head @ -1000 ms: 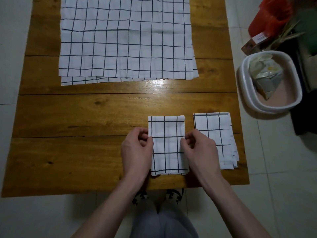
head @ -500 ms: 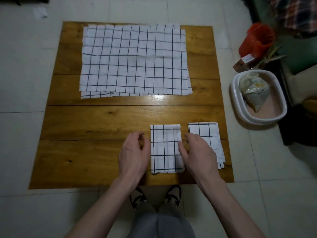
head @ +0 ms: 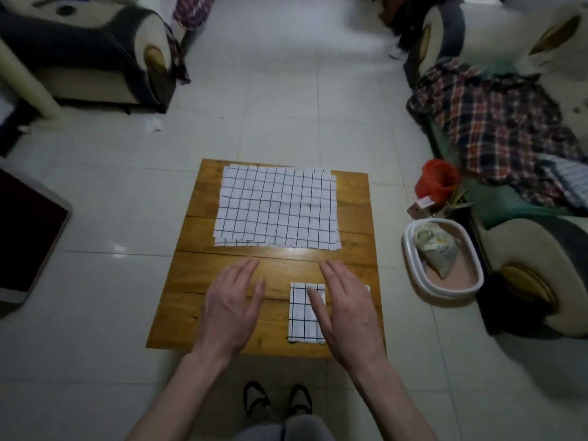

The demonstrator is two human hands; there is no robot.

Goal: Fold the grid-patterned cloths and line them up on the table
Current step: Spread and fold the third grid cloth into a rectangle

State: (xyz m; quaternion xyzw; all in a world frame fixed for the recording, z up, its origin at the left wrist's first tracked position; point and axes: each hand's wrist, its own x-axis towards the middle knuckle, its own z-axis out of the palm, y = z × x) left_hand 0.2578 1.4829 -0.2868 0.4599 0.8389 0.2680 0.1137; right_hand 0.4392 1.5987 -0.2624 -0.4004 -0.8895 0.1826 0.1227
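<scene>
In the head view, a wooden table (head: 191, 300) is seen from above, and both hands are held over its near half with fingers straight and spread, nothing being gripped. The left hand (head: 230, 310) is raised over bare wood, left of a folded grid cloth (head: 302, 316) that lies on the near right part of the table with its long axis running near to far. The right hand (head: 345, 310) is stretched over that cloth's right edge, its thumb across the cloth; whether the cloth is actually touched cannot be told. A second folded cloth (head: 367, 288) is almost wholly hidden under the right hand, only a far corner showing just beside the first. The stack of unfolded grid cloths (head: 276, 208) is spread flat on the far half of the table, straight ahead of both hands and apart from the fingertips, its near edge running left to right. The next cloth is judged to be reachable by either hand, the two being about equally near. On the floor to the right, a white oval basin (head: 410, 249) is seen holding a crumpled, bag-like bundle (head: 437, 248). Beyond it a red plastic bag (head: 439, 183) is standing, its contents not being visible.
</scene>
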